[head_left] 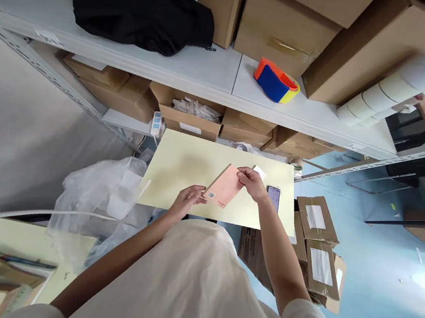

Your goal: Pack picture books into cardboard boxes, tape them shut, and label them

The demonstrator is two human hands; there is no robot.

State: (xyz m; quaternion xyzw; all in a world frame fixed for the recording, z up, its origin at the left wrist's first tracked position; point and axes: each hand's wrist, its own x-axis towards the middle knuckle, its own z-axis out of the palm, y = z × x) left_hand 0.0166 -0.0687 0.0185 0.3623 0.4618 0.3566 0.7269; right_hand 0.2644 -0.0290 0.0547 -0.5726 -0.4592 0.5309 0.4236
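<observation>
A thin pink book (pixel 225 185) with a small barcode at its lower left corner is held tilted above the pale yellow table (pixel 175 159). My right hand (pixel 252 183) pinches its upper right edge between thumb and fingers. At the opposite lower left corner, my left hand (pixel 188 199) has its fingers around the edge, some of them behind the book. A small white card (pixel 260 172) lies on the table just beyond my right hand. Near my right forearm rests a phone (pixel 273 197) with a lit screen.
A shelf (pixel 216 68) crosses above the table's far side, bearing cartons, black cloth (pixel 145 12), a coloured strap roll (pixel 275 81) and white rolls (pixel 385 93). Clear plastic bags (pixel 94 195) hang at the left. Cardboard boxes (pixel 318 246) stack on the floor at the right.
</observation>
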